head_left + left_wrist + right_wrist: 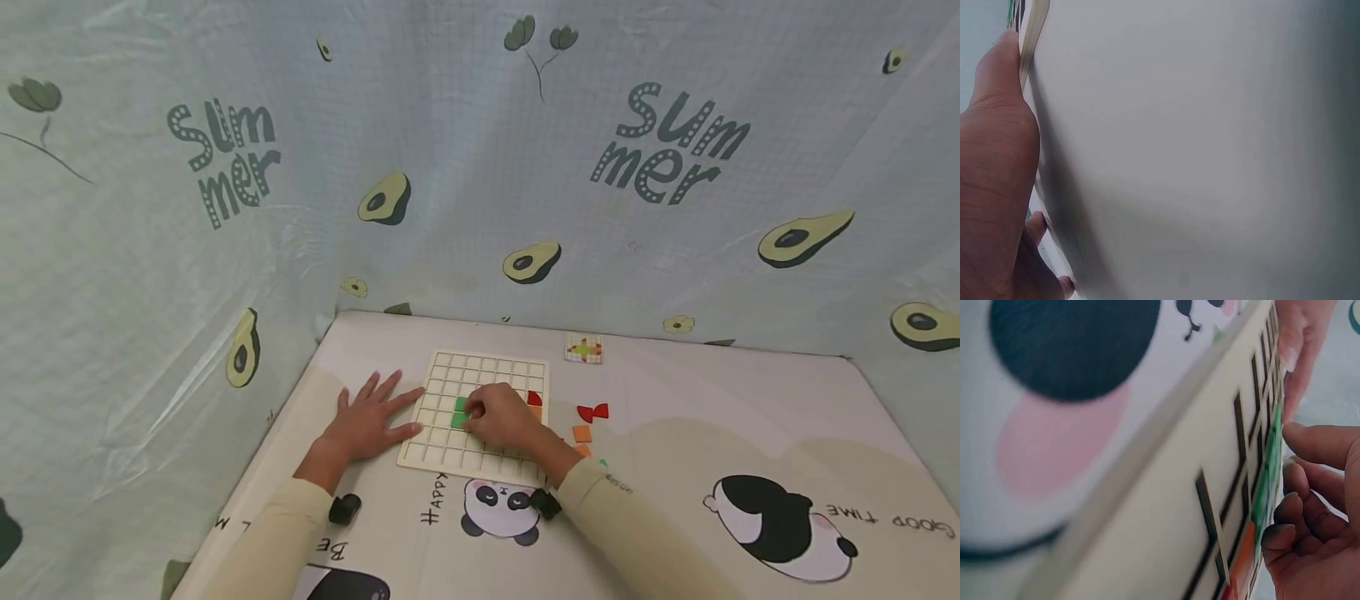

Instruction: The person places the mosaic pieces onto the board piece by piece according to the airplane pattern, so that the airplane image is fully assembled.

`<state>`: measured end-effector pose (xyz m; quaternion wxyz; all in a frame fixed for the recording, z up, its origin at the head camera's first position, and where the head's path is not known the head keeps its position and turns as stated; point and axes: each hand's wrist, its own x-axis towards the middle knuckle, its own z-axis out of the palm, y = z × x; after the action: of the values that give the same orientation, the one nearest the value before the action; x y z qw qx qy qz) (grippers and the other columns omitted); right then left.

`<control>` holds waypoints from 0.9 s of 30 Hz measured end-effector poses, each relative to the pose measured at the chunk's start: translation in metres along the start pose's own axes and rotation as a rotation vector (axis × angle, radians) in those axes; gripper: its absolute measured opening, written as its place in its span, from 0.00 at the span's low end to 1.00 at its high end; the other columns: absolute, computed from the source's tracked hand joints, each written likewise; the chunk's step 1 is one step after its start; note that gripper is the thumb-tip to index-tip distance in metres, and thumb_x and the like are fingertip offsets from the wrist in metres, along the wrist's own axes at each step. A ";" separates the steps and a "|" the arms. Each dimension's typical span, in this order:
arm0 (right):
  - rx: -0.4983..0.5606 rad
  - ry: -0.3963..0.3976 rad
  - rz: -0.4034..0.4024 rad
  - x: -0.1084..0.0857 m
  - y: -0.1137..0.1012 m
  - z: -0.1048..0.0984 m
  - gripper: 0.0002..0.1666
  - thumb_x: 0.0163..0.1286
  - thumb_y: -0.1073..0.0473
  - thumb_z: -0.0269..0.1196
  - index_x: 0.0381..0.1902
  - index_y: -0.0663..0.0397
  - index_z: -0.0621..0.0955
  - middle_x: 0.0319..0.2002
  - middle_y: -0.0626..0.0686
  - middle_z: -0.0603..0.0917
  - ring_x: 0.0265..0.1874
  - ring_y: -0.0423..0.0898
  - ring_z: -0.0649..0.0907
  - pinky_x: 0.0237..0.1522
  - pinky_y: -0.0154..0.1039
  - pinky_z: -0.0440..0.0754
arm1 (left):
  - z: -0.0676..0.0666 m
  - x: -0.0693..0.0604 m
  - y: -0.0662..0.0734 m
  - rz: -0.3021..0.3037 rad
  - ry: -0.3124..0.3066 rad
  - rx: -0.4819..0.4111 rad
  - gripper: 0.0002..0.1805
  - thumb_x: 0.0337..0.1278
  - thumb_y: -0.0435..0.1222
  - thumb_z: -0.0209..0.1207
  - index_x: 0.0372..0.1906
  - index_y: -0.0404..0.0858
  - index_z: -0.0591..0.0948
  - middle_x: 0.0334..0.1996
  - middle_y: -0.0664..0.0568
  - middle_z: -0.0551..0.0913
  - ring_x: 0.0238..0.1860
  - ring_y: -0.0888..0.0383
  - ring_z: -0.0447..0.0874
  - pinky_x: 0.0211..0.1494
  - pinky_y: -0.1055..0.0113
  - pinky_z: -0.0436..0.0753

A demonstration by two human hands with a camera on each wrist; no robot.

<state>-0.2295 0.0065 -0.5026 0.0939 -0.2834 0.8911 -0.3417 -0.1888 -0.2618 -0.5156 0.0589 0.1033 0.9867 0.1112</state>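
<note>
A pale wooden grid board [431, 450] lies on the printed cloth. My left hand [365, 423] rests flat beside its left edge, fingers spread, with fingertips and thumb at the rim; the thumb [1000, 75] meets the board's edge in the left wrist view. Over the middle of the board, my right hand [504, 417] has curled fingers, its thumb and index tips pinching at a green tile [458, 421]. The fingers partly hide that tile. In the right wrist view, a row of green [1266, 478] runs beside the fingertips. A red quarter-round piece [534, 398] and an orange tile [536, 412] lie on the board.
Right of the board lie loose red pieces [592, 412] and an orange square [582, 433], with other pieces partly behind the right forearm. A small pattern card [583, 348] lies at the back. Avocado-printed curtains [450, 250] border the table's back and left.
</note>
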 end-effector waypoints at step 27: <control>0.127 0.016 0.186 -0.085 0.050 -0.056 0.02 0.66 0.63 0.72 0.35 0.55 0.91 0.32 0.46 0.88 0.34 0.43 0.79 0.31 0.33 0.79 | -0.003 -0.003 0.003 0.002 -0.004 -0.007 0.36 0.70 0.64 0.55 0.79 0.59 0.67 0.84 0.43 0.55 0.83 0.29 0.48 0.73 0.17 0.49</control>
<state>-0.2015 0.1164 -0.4961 0.1358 -0.1899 0.8909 -0.3896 -0.1862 -0.2601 -0.5122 0.0610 0.1042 0.9860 0.1147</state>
